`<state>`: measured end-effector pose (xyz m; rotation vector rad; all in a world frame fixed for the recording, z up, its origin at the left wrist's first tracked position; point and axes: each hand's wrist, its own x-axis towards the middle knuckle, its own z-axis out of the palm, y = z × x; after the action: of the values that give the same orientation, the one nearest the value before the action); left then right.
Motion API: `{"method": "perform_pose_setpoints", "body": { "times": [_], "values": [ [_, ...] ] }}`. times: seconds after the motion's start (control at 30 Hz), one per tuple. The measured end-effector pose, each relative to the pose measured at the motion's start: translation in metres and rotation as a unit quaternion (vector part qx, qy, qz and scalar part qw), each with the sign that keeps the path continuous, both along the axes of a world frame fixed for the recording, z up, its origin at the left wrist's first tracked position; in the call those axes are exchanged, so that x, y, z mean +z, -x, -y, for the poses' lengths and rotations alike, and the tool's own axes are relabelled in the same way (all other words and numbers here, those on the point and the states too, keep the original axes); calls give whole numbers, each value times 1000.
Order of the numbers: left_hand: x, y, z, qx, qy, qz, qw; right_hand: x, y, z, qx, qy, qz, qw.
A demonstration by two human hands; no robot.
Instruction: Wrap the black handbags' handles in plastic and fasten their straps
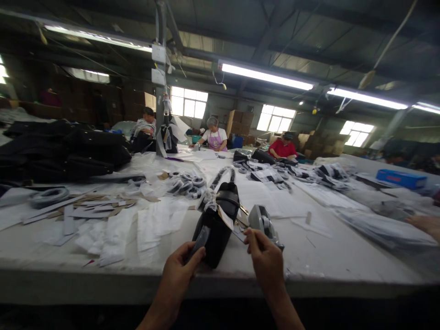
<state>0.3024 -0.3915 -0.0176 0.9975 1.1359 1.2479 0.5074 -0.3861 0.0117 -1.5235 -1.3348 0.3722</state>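
- A person works with both hands over a black bag near the front edge of a white-covered tabletop; the bag leans, its wrapped handle arching above it.
- The left hand grips a dark grey wrapped piece between thumb and fingers, against the near left side of the bag.
- The right hand, thumb and forefinger drawn into a narrow pinch, is raised just right of the bag, in front of a grey tape dispenser; whether anything thin sits between the fingertips cannot be told.
- To the left lie white sheets, a scatter of cardboard strips and, farther back, a heap of black goods.
- Beyond the bag, coiled grey straps cluster on the tabletop; to the right, clear plastic bags spread below a blue box.
- At the far side, a co-worker in a purple apron and another in red bend over the work, while another person's hand reaches in from the right edge.
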Motion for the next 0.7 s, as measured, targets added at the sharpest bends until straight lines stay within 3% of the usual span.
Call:
{"method": "perform_pose_setpoints", "body": {
  "times": [0.1,0.23,0.33,0.43,0.7],
  "values": [
    [4,-1,2,30,2,-22,999,-3,-64,-4,-128,9,-4,992],
    [4,-2,4,31,6,-27,999,-13,-113,-15,-126,83,-69,986],
    [0,0,2,23,11,-38,999,-19,-115,-19,-73,129,-146,978],
    [-3,0,1,30,9,-50,998,-17,-109,-17,-45,126,-222,966],
    [-8,-4,1,48,17,-50,997,9,-96,14,-25,78,-305,949]
  ]
}}
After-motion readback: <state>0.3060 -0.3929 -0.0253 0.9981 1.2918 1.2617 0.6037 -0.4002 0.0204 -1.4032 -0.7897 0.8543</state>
